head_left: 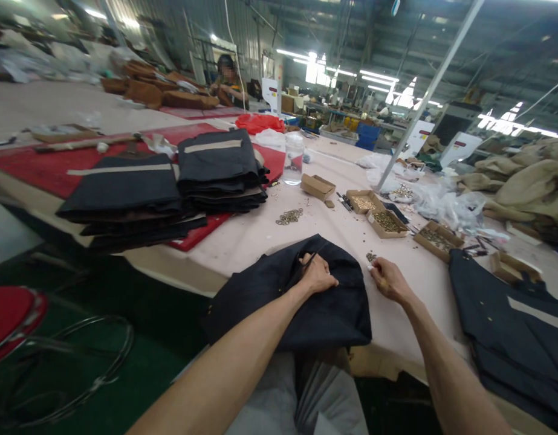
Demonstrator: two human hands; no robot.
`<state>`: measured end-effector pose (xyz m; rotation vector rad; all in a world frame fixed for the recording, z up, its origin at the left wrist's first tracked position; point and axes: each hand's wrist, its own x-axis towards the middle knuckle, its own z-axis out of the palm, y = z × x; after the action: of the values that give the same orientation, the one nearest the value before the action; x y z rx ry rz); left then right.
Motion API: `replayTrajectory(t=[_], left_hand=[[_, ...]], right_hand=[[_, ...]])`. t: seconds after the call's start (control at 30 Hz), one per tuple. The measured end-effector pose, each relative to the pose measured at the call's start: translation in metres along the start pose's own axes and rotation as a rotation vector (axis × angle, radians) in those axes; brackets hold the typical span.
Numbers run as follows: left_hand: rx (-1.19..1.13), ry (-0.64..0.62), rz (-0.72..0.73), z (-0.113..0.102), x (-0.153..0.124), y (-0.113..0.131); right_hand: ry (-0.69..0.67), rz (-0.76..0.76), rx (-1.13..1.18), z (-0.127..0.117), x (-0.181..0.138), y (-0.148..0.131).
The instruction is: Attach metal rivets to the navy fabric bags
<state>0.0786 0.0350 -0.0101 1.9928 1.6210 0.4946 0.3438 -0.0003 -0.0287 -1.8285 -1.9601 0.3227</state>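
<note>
A dark navy cloth piece (pixel 256 296) with small brass-coloured studs lies bunched at the table's front edge, over my lap. My left hand (pixel 315 273) is closed on a fold in its upper middle. To the right, my right hand (pixel 390 279) rests low over the table with its fingertips pinched together. They are beside a small heap of metal bits (pixel 371 257); whether anything is between them is too small to tell. A larger scatter of metal rings (pixel 289 217) lies beyond the cloth.
Small cardboard boxes of metal fittings (pixel 387 222) stand at the right, near clear plastic bags (pixel 446 202). Folded dark pieces are stacked at left (pixel 124 193) and right (pixel 509 338). A clear jar (pixel 293 160) stands behind. A metal pole (pixel 430 90) slants upward; another person (pixel 228 78) sits far back.
</note>
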Motion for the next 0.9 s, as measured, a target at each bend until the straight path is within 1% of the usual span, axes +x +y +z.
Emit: replayTrajectory(t=[0.13,0.23,0.37,0.47,0.63,0.77,0.9], left_hand=[[0.007,-0.004,0.015,0.001,-0.001,-0.001],[0.024,-0.005,0.02,0.001,-0.001,-0.002],[0.038,-0.03,0.013,0.002,-0.001,-0.003],[0.039,-0.024,0.01,0.004,-0.001,-0.005],[0.021,0.009,0.015,0.005,-0.002,-0.006],[0.014,-0.015,0.018,0.003,-0.003,-0.006],[0.006,-0.022,0.002,0.003,-0.002,-0.006]], right_hand=[[-0.087,-0.205,0.071,0.009,-0.018,-0.048],[-0.14,-0.28,0.058,0.02,-0.018,-0.066],[-0.171,-0.307,0.075,0.033,-0.011,-0.063],[-0.195,-0.311,0.118,0.037,-0.008,-0.056],[-0.241,-0.298,0.165,0.036,-0.003,-0.055],[-0.281,-0.263,0.194,0.034,-0.001,-0.059],[-0.29,-0.237,0.21,0.032,-0.001,-0.063]])
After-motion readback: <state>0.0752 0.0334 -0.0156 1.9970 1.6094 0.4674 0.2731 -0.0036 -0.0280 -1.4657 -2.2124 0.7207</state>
